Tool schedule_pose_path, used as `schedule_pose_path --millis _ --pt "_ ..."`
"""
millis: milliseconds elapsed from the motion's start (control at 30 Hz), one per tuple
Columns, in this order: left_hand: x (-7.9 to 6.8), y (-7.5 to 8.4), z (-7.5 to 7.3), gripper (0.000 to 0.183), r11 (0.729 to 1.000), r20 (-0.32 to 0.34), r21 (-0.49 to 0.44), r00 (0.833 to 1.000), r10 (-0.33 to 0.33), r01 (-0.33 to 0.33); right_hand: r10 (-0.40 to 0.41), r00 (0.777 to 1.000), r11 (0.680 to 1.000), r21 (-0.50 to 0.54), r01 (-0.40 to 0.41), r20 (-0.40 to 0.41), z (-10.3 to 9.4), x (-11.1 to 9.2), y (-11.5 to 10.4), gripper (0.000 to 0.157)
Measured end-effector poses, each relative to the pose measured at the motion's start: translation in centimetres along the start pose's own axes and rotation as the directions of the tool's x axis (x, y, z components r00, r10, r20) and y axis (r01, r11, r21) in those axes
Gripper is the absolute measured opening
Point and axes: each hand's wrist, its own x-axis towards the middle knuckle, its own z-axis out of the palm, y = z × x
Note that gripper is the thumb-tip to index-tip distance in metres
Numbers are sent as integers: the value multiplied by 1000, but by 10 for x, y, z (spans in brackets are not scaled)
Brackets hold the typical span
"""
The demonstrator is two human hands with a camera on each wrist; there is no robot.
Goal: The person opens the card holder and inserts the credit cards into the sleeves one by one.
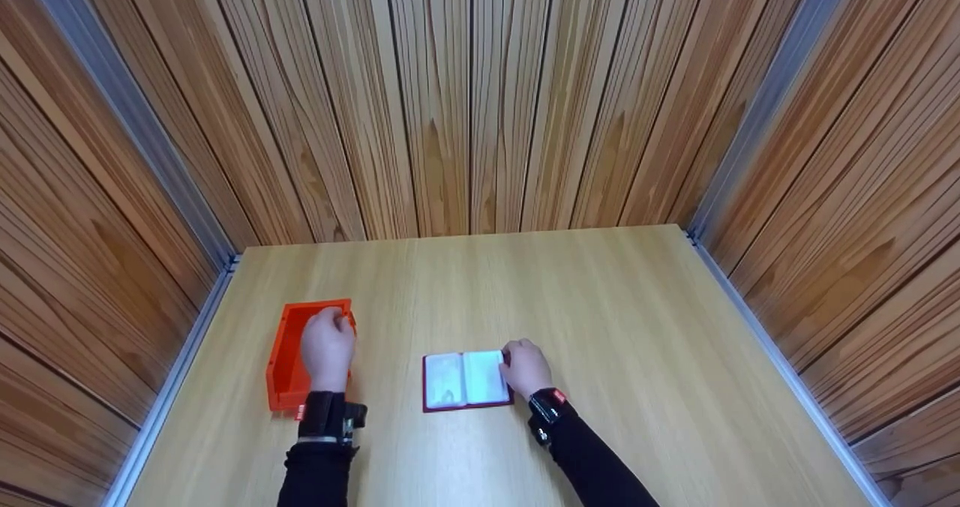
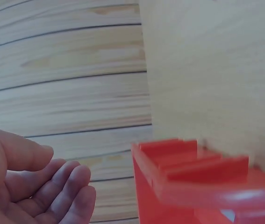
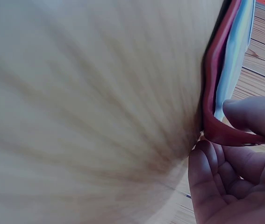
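Note:
A small card holder [image 1: 444, 381] with a red cover and pale clear sleeves lies spread open on the table. At its right edge my right hand [image 1: 527, 368] pinches the cover. In the right wrist view, a red flap [image 3: 232, 135] of the cover runs between the thumb [image 3: 254, 112] and the fingers below. Over the orange-red bin [image 1: 279, 364] hangs my left hand [image 1: 328, 348], near the bin's right wall. Its fingers [image 2: 71, 186] are loosely curled with nothing between them in the left wrist view. The hand hides part of the bin's inside.
The wooden table [image 1: 600, 304] extends to the right and behind the card holder. Plank walls [image 1: 442, 117] with metal corner rails [image 1: 772, 102] enclose it at the back and both sides. The bin stands toward the left rail.

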Motion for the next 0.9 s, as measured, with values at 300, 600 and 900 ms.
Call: schedule_pose_path --millis 300,600,900 --pt "-13 10 25 24 1000 86 -14 996 7 -5 -41 998 999 -4 41 -37 1 0 2 16" --pt "-29 15 56 26 998 211 44 976 -53 45 -27 999 1000 -1 27 -18 1 0 1 18" --pt "-46 14 82 29 988 383 78 911 -154 135 -2 1000 1000 4 2 -9 0 0 -1 19"
